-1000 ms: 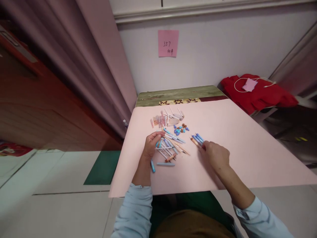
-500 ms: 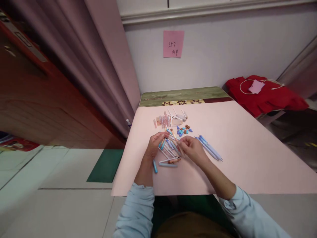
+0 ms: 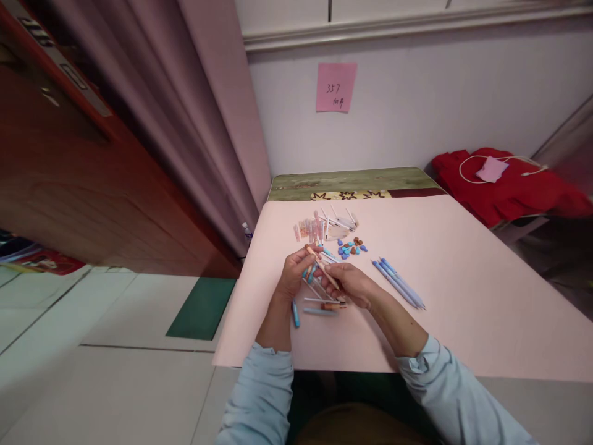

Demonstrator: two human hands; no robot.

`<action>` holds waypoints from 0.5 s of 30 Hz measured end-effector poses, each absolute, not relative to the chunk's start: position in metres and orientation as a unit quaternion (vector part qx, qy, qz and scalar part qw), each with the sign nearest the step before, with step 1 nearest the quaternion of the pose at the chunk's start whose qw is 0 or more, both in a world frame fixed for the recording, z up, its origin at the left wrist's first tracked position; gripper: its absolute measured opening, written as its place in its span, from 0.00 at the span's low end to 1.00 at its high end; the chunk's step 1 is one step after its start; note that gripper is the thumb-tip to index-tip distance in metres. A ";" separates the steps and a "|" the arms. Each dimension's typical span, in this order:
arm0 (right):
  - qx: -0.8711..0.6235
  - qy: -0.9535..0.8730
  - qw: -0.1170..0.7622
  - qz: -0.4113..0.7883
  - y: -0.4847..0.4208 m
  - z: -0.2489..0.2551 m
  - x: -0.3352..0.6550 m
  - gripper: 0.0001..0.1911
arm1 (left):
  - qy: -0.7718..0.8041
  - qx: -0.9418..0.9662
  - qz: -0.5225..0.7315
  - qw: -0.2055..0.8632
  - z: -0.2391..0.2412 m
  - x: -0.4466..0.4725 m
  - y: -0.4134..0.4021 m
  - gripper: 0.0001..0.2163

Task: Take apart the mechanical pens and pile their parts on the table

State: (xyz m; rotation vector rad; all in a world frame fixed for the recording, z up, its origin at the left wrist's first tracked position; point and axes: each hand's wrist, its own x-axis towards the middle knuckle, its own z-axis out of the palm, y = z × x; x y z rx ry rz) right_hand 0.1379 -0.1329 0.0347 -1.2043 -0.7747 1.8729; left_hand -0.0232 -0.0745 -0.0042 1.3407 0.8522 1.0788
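A pen with an orange-brown upper part [image 3: 309,248] and a pale barrel is held slanting between my two hands above the table. My left hand [image 3: 293,272] pinches it near its upper end. Farther down, the fingers of my right hand [image 3: 352,283] close round the barrel. Beneath them lies a pile of white refills and coloured pen parts, partly hidden by my hands. Near its front are a brown pen part [image 3: 331,306], a light blue tube [image 3: 320,312] and a blue piece [image 3: 295,314]. Several blue pens [image 3: 399,284] lie side by side to the right.
Small blue and brown pieces [image 3: 345,251] lie behind my right hand. Farther back are clear pinkish tubes [image 3: 306,230] and a clear bag [image 3: 338,232] with white sticks. A pink cover [image 3: 463,309] lies on the table; red cloth [image 3: 509,191] is at the right.
My hands have come closer together, and both now grip the pen, which slants between them. The whole view has shifted slightly, moving the scene right and down.
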 end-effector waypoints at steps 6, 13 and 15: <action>-0.465 -0.332 0.378 0.728 -0.126 0.032 0.132 0.14 | 0.344 0.586 0.455 0.575 -0.005 -0.025 -0.072 0.11; -0.531 -0.372 0.391 0.654 -0.123 0.029 0.125 0.14 | 0.357 0.555 0.475 0.582 -0.010 -0.024 -0.068 0.08; -0.548 -0.384 0.396 0.629 -0.122 0.029 0.123 0.14 | 0.360 0.547 0.479 0.585 -0.011 -0.024 -0.068 0.08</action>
